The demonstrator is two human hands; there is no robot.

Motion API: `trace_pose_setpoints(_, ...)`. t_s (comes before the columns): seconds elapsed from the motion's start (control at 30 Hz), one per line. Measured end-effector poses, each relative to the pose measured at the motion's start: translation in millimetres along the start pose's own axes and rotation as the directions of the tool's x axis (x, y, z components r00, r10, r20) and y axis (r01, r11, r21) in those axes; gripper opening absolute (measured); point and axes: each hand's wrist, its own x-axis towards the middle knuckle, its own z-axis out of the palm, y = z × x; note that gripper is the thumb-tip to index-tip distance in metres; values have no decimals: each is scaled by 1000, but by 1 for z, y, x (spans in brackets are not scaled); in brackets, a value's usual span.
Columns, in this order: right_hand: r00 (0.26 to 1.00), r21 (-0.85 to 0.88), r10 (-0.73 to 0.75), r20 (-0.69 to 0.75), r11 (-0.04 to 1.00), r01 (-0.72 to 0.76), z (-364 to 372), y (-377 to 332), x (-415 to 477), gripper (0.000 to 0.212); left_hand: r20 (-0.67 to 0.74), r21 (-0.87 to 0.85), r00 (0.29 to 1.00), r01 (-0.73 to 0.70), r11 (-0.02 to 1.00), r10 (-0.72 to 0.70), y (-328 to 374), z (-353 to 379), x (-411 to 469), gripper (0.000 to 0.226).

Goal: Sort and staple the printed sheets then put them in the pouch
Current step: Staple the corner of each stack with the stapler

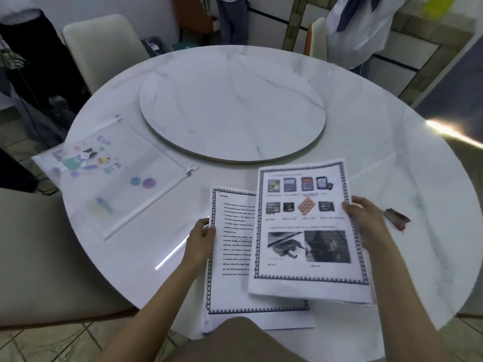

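2 grips: left hand [200, 240] pinching text sheet [232, 283], right hand [363, 218] picture sheet [305, 223]; pouch [156, 163] with coloured shapes [149, 182] inside.

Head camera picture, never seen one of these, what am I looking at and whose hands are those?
No machine here: a person wears a camera on the head, looking down at their own bare hands. The left hand grips a text page by its edge; the right hand pinches a picture page overlapping it. On the round table lie a clear pouch at the left, a turntable in the middle and a small dark thing at the right, too blurred to name.
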Motion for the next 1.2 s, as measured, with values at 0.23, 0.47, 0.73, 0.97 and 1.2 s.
trace_pose_setpoints(0.23, 990, -160, -14, 140, 986, 36, 66, 61, -38, 14, 15, 125, 1000, -23, 992, 21, -1, 2, 0, 30)
trace_pose_setpoints(0.47, 986, -254, -111, 122, 957, 139, 91, 68, -49, 19, 19, 153, 996, -89, 984, 87, 0, 5, 0, 29)
trace_pose_setpoints(0.73, 993, -133, -47, 108, 989, 61, 75, 62, -38, 45, 55, 40, 949, -314, 949, 312, 19, 3, -5, 19)
trace_pose_setpoints(0.97, 922, 124, -325, 211, 944, 305, 68, 3, -41, 13, -16, 4, 849, -529, 849, 529, 93, 11, -10, 18)
trace_pose_setpoints(1.2, 851, 301, -518, 87, 828, 473, 66, -29, -58, 15, -134, -110, 782, -623, 775, 609, 128, 24, -31, 21)
